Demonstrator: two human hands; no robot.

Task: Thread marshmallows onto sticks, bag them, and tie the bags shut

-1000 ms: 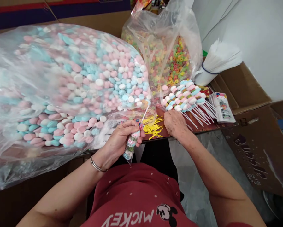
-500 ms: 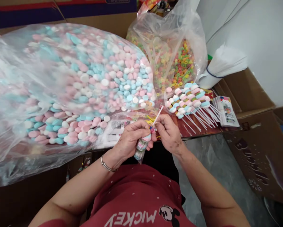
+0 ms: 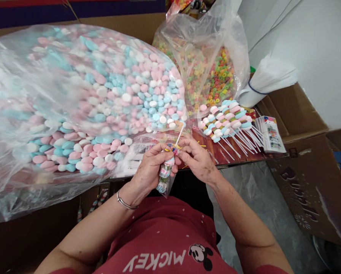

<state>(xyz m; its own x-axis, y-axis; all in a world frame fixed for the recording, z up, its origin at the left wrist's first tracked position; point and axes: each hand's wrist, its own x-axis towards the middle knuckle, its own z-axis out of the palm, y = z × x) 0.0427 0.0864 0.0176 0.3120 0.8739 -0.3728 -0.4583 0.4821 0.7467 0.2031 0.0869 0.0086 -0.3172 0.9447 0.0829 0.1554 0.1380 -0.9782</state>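
A candy skewer (image 3: 165, 172) in a clear printed wrapper hangs head-down between my hands, its white stick pointing up and away from me. My left hand (image 3: 151, 167) is closed round the gathered neck of the wrapper. At that same neck, the fingertips of my right hand (image 3: 197, 159) pinch a yellow twist tie, whose ends show beside the stick; the fingers partly hide it. Just beyond my right hand, unwrapped marshmallow skewers (image 3: 227, 118) lie in a pile with their sticks towards me.
A large clear bag of pink, white and blue marshmallows (image 3: 102, 91) covers the left of the table. Behind the skewers stands a bag of ring candies (image 3: 220, 76). A white mug (image 3: 251, 97) holds white sticks or bags. Printed wrappers (image 3: 271, 135) lie at the right edge, near cardboard boxes (image 3: 307, 182).
Both hands have shifted slightly left with the wrapped skewer. My right fingers have moved from beside the stick down to the wrapper's neck, against the tie.
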